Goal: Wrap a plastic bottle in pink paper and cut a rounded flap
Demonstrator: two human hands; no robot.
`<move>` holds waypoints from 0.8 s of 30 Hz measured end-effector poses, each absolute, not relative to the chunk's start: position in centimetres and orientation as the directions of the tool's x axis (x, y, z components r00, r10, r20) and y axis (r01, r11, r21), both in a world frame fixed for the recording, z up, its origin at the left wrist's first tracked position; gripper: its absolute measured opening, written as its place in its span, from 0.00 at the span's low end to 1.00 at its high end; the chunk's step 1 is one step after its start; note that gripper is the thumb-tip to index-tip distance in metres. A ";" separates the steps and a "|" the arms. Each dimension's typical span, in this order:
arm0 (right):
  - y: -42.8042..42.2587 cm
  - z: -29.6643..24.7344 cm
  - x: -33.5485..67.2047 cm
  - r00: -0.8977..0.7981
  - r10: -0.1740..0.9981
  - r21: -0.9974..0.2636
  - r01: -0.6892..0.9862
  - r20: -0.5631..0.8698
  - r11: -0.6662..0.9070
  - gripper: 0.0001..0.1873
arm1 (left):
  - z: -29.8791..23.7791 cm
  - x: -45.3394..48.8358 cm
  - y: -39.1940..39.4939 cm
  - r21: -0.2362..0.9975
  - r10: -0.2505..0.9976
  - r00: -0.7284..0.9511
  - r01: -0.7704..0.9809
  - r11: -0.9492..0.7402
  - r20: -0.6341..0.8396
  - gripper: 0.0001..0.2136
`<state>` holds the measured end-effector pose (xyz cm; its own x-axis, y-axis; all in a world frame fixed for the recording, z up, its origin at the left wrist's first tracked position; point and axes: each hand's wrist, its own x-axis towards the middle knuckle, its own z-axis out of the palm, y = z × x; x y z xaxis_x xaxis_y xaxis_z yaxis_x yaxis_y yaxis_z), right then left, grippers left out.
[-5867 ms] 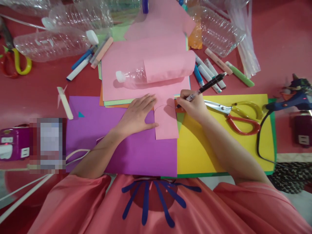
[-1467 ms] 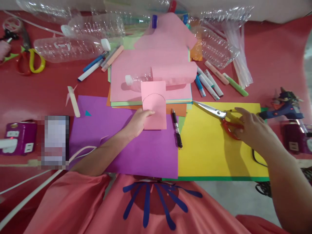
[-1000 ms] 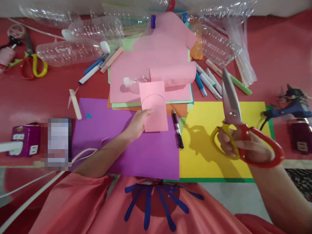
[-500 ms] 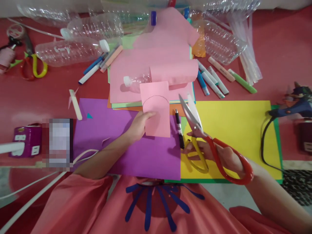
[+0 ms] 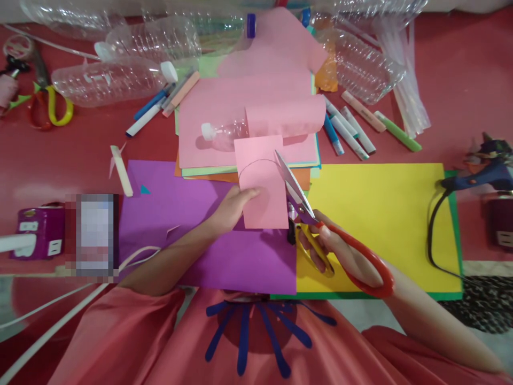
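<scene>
My left hand point(image 5: 231, 209) pinches the left edge of a small pink paper piece point(image 5: 262, 184) with a pencilled arc on it, holding it above the purple sheet point(image 5: 192, 235). My right hand point(image 5: 340, 251) grips the red-and-yellow scissors point(image 5: 316, 219) by the handles. Their blades point up-left and meet the right edge of the pink piece near the arc. A black pen point(image 5: 291, 235) lies just under the scissors, mostly hidden.
A pink-wrapped small bottle point(image 5: 268, 120) lies on a stack of coloured paper point(image 5: 224, 115). Yellow sheet point(image 5: 380, 208) at right, glue gun point(image 5: 487, 171) with cable far right. Clear bottles point(image 5: 112, 80), markers point(image 5: 352, 131), second scissors point(image 5: 48, 104), purple box point(image 5: 34, 238) around.
Earlier my right hand drew on the pink piece, laid the pen down and picked up the scissors. Over the last second it brought them leftward to the pink piece's right edge.
</scene>
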<state>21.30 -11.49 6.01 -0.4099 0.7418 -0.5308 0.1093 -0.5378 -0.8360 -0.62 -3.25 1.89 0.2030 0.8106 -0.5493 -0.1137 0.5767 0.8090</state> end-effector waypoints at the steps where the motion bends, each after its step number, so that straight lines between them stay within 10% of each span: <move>1: -11.4 6.1 21.1 -0.405 0.747 -0.839 0.105 -0.527 -0.534 0.24 | 1.9 -0.6 -3.3 0.809 0.809 0.207 -0.106 0.578 -0.550 0.14; 24: -11.5 5.8 20.6 -0.381 0.783 -0.865 0.115 -0.492 -0.488 0.24 | 2.2 -0.6 -3.3 0.825 0.808 0.244 -0.046 0.563 -0.537 0.18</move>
